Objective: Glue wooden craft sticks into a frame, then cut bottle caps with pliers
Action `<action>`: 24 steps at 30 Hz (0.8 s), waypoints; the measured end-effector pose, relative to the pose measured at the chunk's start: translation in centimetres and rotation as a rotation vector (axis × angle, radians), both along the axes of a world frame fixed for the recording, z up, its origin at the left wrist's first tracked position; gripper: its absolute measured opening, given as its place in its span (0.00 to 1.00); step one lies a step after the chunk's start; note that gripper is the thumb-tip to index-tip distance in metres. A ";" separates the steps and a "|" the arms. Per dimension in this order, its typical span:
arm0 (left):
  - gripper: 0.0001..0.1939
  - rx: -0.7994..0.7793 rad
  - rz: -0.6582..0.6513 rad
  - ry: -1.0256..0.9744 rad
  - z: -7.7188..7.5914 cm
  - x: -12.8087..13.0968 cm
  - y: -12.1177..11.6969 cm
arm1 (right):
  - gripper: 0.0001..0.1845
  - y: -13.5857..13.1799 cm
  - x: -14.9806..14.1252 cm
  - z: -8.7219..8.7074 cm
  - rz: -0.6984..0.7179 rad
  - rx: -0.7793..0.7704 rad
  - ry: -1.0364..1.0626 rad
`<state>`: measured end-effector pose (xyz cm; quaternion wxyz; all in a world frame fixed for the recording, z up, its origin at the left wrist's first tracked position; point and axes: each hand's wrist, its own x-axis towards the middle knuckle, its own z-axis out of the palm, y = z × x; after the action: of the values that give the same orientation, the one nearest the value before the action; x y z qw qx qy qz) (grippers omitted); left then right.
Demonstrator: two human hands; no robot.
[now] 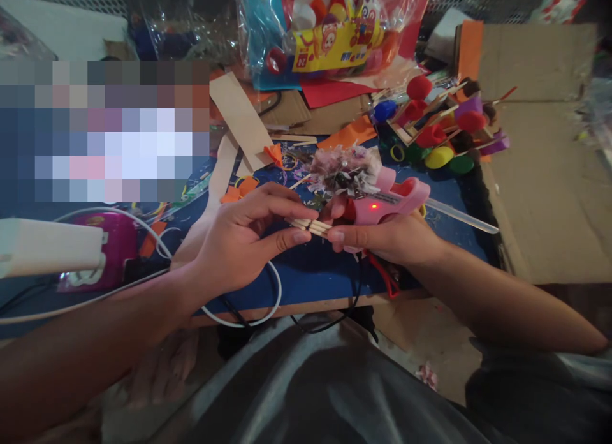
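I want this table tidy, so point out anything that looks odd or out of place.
The frayed, matted clump beside the pink glue gun looks odd: a messy tangle crowding a tool whose red light is lit. Whether they touch is unclear.

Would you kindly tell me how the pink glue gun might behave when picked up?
The pink glue gun would likely feel stiff, its shell looking molded. The clear stick jutting past it may catch things. The black cord below might tug.
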<state>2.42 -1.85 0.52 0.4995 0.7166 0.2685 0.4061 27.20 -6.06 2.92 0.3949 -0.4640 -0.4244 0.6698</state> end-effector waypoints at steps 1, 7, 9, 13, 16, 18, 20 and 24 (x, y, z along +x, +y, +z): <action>0.10 -0.011 0.015 0.001 0.0 0.0 0.0 | 0.31 0.0 0.0 -0.1 -0.022 0.002 -0.006; 0.19 -0.207 0.029 -0.093 -0.1 0.5 -0.1 | 0.29 0.0 0.2 -0.6 -0.117 0.034 -0.020; 0.22 -0.277 0.023 -0.110 0.1 0.7 -0.2 | 0.29 0.0 0.3 -0.7 -0.122 0.025 -0.026; 0.23 -0.388 0.034 -0.099 0.9 0.7 -0.4 | 0.31 0.0 0.3 -0.9 -0.134 0.007 -0.045; 0.17 -0.367 0.029 -0.017 1.1 0.7 -0.4 | 0.32 0.1 0.3 -0.8 -0.149 0.008 -0.026; 0.14 -0.346 0.014 0.019 0.9 0.7 -0.5 | 0.31 0.1 0.3 -0.8 -0.146 0.013 -0.007; 0.19 -0.349 -0.029 0.015 0.7 0.6 -0.5 | 0.30 0.2 0.3 -0.8 -0.141 0.032 0.005; 0.28 -0.322 -0.131 0.024 0.2 0.5 -0.8 | 0.29 0.3 0.4 -1.1 -0.148 0.058 0.005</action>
<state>2.90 -2.63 0.76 0.6298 0.6481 0.2887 0.3161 27.63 -5.81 1.86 0.4576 -0.4807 -0.4071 0.6275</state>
